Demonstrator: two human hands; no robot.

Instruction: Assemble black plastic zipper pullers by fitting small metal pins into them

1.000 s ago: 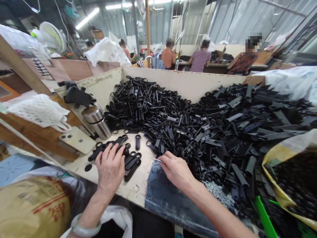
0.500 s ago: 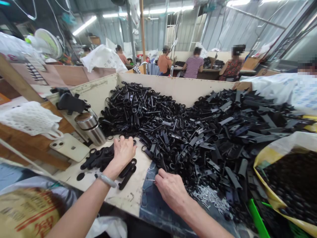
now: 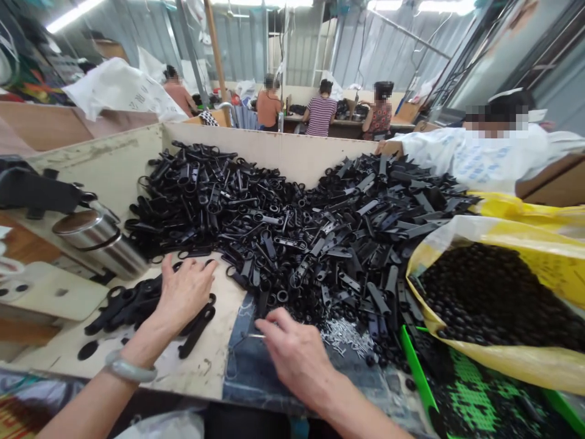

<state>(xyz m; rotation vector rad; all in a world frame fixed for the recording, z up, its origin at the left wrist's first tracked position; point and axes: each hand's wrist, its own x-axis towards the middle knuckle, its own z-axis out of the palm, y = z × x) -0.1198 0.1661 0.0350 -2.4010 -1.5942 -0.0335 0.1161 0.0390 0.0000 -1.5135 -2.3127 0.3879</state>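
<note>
My left hand (image 3: 186, 291), with a pale bangle (image 3: 130, 367) at its wrist, hovers over a small group of black plastic handle-like parts (image 3: 132, 305), its fingers spread apart. Whether a fingertip touches one cannot be made out. My right hand (image 3: 299, 352) is closed in a pinch on a thin metal rod (image 3: 256, 336) that points left over a dark blue cloth (image 3: 249, 372). Just right of that hand lies a heap of small silver pins (image 3: 348, 336). Behind both hands rises a large pile of black parts with ring ends (image 3: 205, 189).
A steel flask (image 3: 103, 244) and a phone (image 3: 55, 292) stand at the left. At right are a yellow-edged sack (image 3: 439, 320) of small black pieces and a green tray (image 3: 418, 381). A low board wall (image 3: 256, 141) borders the back; several people sit beyond.
The view has turned right, showing more of the sack and green tray. My left hand's fingers have spread wider over the parts. The right hand keeps its pinch on the rod.
</note>
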